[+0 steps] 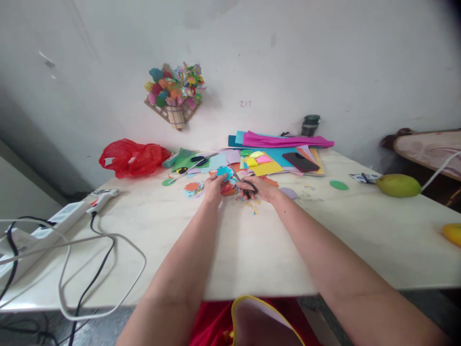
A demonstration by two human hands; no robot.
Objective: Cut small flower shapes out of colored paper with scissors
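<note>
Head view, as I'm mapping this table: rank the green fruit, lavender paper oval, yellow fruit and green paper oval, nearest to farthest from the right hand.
From the right hand:
1. Lavender paper oval, just right of it.
2. Green paper oval, farther right.
3. Green fruit, right of that oval.
4. Yellow fruit, at the picture's right edge.

Blue paper flower (224,173) beside scissors (236,177)

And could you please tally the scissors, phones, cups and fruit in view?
Scissors: 2, one pair in the right hand, the other pair lying farther left
Phone: 1
Cup: 1
Fruit: 2, one cut off by the frame
Total: 6
</note>
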